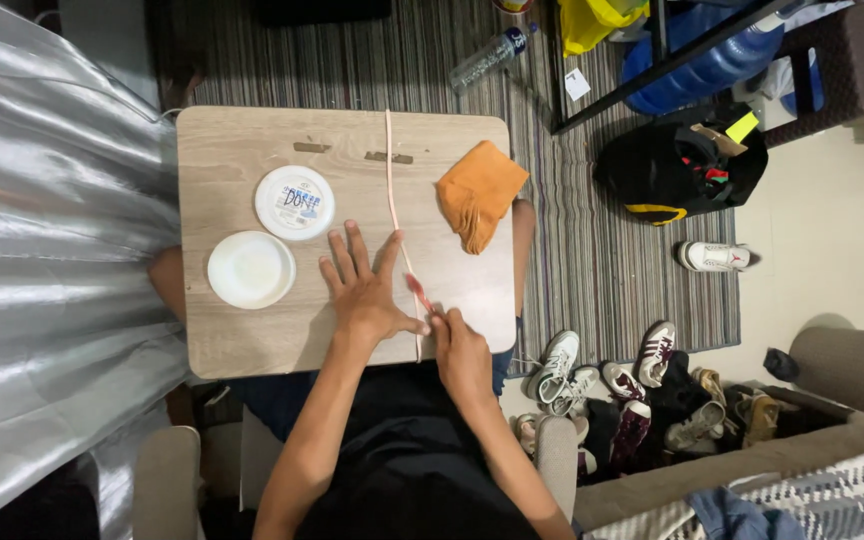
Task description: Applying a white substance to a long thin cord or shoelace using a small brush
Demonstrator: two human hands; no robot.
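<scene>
What the right hand [459, 345] pinches at the table's [252, 340] near edge is hard to make out: a small reddish tool [418, 291] (a brush, perhaps), its tip on a thin pink strip [392, 200] running from far edge to near edge. The left hand [364, 285] lies flat with fingers spread, just left of the strip, thumb touching it. An orange cloth [477, 192] lies right of it.

On the small wooden table [252, 340]: two round white plastic lids [295, 202] left, long pink strip [390, 180] centre — folded orange cloth [478, 192] right.
</scene>
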